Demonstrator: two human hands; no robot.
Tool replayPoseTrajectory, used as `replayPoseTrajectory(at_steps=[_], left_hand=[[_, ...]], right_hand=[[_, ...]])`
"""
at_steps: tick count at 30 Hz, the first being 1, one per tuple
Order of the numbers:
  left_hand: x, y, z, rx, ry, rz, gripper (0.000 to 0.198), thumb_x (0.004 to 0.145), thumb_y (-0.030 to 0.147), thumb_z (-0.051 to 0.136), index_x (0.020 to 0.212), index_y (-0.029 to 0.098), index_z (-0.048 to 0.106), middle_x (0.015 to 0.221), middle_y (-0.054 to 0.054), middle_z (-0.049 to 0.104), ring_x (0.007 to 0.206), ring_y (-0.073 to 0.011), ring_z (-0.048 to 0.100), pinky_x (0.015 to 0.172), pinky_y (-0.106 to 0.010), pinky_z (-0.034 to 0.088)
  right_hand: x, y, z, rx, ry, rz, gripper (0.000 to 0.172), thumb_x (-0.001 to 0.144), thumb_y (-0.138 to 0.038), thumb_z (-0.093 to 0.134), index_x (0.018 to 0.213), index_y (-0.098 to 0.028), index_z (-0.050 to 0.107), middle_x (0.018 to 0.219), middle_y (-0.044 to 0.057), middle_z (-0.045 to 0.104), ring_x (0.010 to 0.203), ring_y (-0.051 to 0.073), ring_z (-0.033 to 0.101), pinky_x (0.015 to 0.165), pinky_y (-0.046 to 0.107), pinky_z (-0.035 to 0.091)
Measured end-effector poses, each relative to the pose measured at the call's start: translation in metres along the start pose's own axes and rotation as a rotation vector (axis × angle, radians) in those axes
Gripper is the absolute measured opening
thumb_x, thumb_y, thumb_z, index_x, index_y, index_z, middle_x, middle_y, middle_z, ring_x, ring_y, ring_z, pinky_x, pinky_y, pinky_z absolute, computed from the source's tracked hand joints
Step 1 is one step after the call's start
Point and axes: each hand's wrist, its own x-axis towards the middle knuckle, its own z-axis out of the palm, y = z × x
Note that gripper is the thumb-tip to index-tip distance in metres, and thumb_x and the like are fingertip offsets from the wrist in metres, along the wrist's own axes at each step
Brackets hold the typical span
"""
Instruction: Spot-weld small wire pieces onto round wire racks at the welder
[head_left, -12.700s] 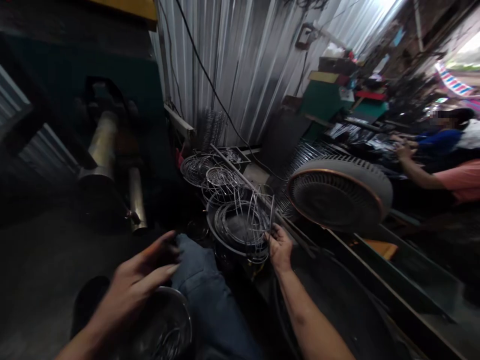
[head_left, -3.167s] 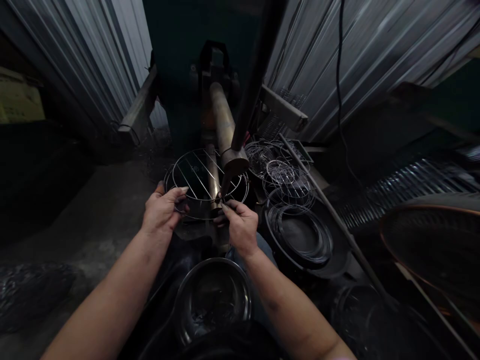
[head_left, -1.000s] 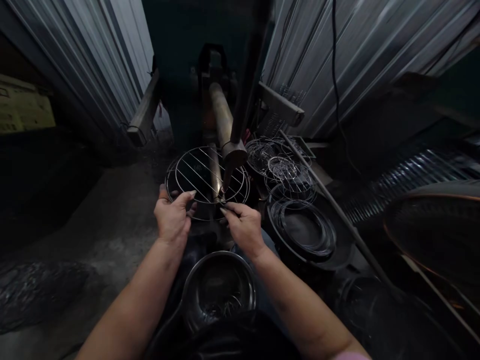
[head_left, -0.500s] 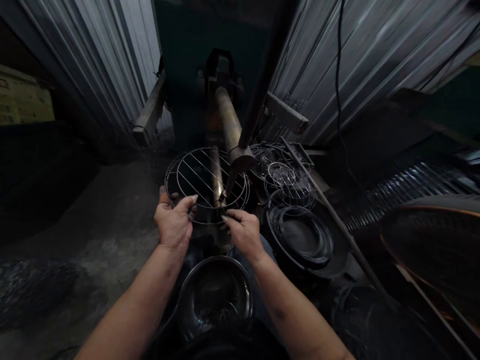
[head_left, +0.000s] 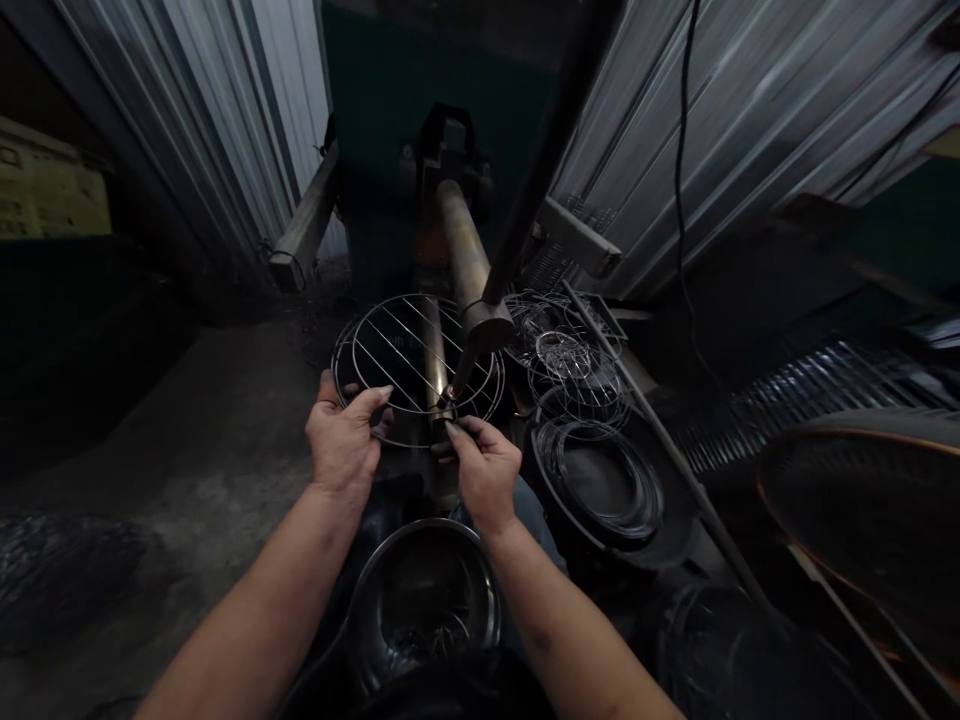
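Observation:
A round wire rack point(head_left: 411, 411) with parallel bars across an inner ring lies roughly level in front of me. My left hand point(head_left: 343, 440) is closed on its near left edge, thumb on top. My right hand point(head_left: 487, 468) pinches at the near edge, with the fingers bent together; whatever small piece sits between them is hidden. Just beyond those fingertips, a dark slanted electrode point(head_left: 459, 378) comes down from a thick brass-coloured machine arm point(head_left: 466, 255). Beneath the rack runs a lower metal bar point(head_left: 434, 345), whose end meets the electrode tip near the rim.
Below my hands is a shiny metal bowl point(head_left: 491, 590) with thin wire pieces inside. To the right lie tangled wire rings point(head_left: 566, 355) and a wire coil point(head_left: 651, 490), beside a long slanted rod point(head_left: 675, 455). A wooden beam point(head_left: 304, 225) juts out at left.
The rack has shifted very slightly at the electrode. My right fingers have curled in closer beneath its near edge, while the left hand keeps its grip. The whole view has moved a little.

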Motion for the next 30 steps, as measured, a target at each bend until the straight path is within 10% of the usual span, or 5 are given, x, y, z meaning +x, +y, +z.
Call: replayPoseTrajectory(at_steps=[30], left_hand=[[0.029, -0.002, 0.008, 0.086, 0.061, -0.161, 0.052, 0.045, 0.010, 0.077, 0.088, 0.021, 0.051, 0.066, 0.005, 0.054, 0.055, -0.0107, 0.052, 0.050, -0.024, 0.045]], right_hand=[[0.013, -0.001, 0.010, -0.095, 0.021, -0.023, 0.019, 0.073, -0.033, 0.064, 0.080, -0.016, 0.069, 0.064, -0.001, 0.065, 0.052, 0.015, 0.063, 0.052, 0.024, 0.049]])
